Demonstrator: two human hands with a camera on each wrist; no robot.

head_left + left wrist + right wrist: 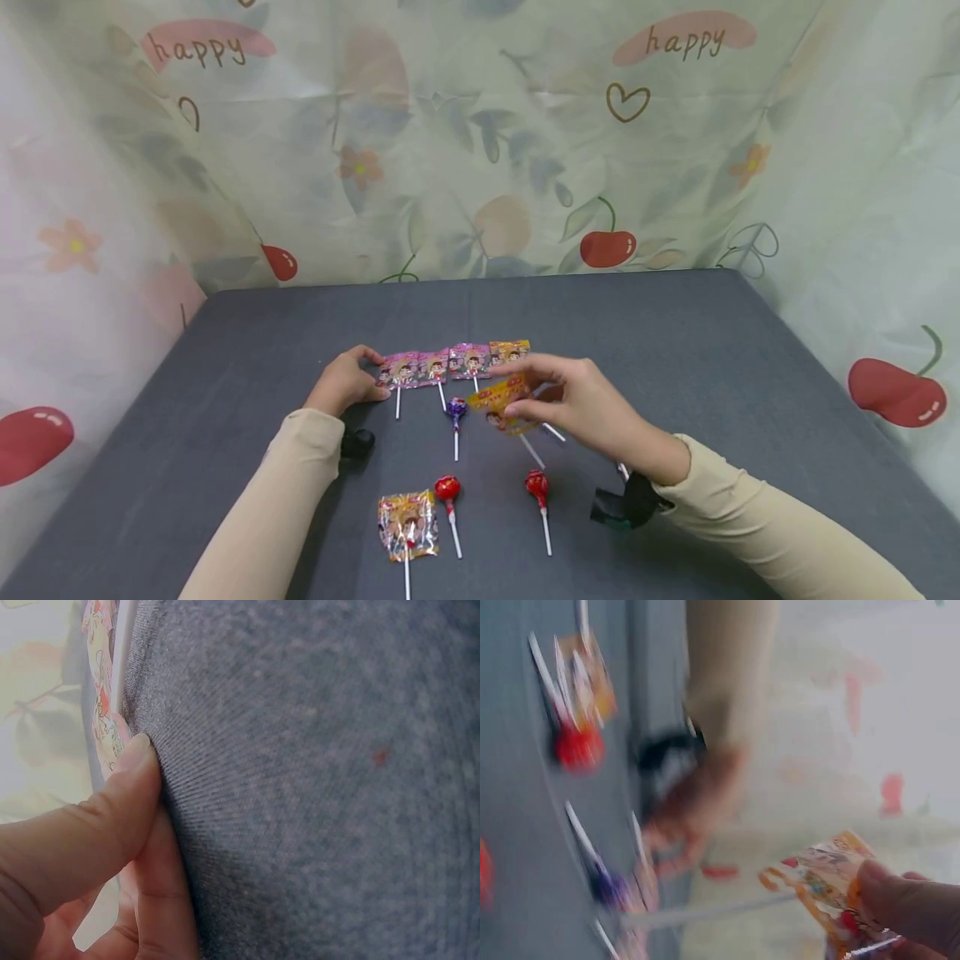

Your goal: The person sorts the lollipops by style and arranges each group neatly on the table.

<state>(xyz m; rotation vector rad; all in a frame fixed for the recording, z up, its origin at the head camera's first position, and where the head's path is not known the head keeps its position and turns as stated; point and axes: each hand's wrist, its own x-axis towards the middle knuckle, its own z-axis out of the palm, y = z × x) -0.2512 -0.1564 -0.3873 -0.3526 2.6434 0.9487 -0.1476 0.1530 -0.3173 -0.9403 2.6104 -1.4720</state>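
At the left, the left hand (341, 383) pinches the edge of the leftmost pink lollipop (399, 371), first in a wrapped row on the grey table (637, 325); nearer the person lie a gold-wrapped lollipop (397, 521) and, just beside it, a red lollipop (447, 488); a purple lollipop (456, 410) sits below the row; next, the yellow-wrapped lollipop (495, 401) is held off the table, grasped between the right hand's (581, 400) thumb and fingers; this hand partly blocks the row's yellow end piece (510, 350); a second red lollipop (536, 483) lies nearer the person.
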